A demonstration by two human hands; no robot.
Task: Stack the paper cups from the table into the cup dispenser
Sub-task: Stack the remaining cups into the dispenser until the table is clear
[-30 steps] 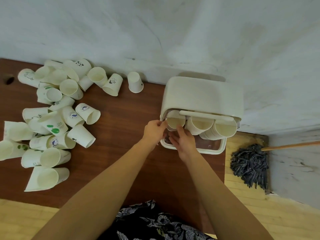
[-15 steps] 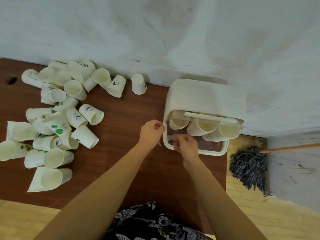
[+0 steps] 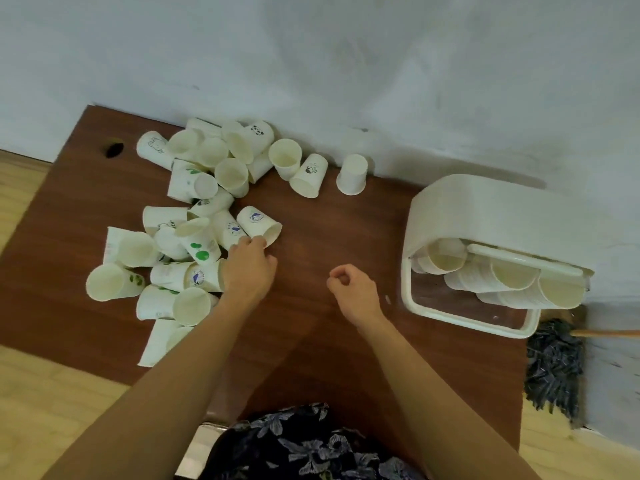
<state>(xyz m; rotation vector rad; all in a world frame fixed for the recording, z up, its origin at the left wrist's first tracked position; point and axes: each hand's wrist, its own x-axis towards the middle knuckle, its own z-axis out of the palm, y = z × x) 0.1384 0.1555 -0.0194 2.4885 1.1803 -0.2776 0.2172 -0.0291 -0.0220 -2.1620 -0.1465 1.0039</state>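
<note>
left hand (image 3: 250, 268) touches a cup (image 3: 259, 226) left of the dispenser (image 3: 498, 216), no grip yet; right hand (image 3: 351, 289) curled, empty. next: grab it.

One cup dispenser (image 3: 498, 209), one mop (image 3: 554, 368) (loose cups uncountable), two hands

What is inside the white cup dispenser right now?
The cup dispenser holds three stacks of nested paper cups, open mouths facing out under its lid. How deep each stack runs is hidden by the housing.
</note>
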